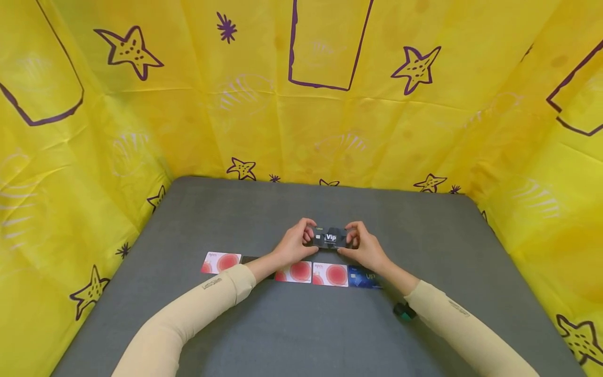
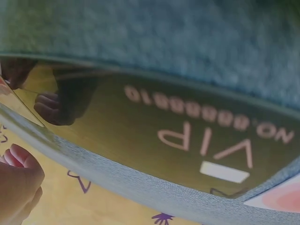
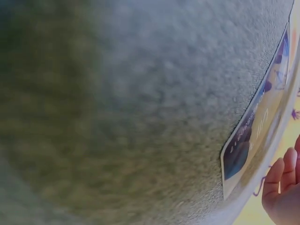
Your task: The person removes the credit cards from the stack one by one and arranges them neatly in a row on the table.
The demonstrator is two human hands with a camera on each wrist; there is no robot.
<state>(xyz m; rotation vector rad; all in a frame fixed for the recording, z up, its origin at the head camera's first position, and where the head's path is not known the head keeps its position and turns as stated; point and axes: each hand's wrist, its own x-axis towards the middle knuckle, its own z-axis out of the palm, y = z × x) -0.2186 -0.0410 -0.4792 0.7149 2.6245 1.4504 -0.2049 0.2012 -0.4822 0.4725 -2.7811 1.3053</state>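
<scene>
Both hands pinch a black VIP card [image 1: 331, 238] between thumb and fingers in the head view. My left hand [image 1: 292, 246] has the card's left end, and my right hand [image 1: 370, 252] its right end. The card's printed face is turned up toward the head camera. On the near side of the hands, a row of cards lies on the table. A dark card [image 2: 117, 136] with VIP lettering fills much of the left wrist view, partly hidden by the left forearm in the head view. A blue VIP card [image 1: 364, 277] ends the row at the right, below the right wrist.
Three white cards with red circles lie in the row: one at the left end [image 1: 221, 262], one in the middle [image 1: 294, 272], one right of it [image 1: 331, 274]. Grey cloth covers the table [image 1: 301, 335]. Yellow patterned curtains [image 1: 320, 136] enclose its back and sides.
</scene>
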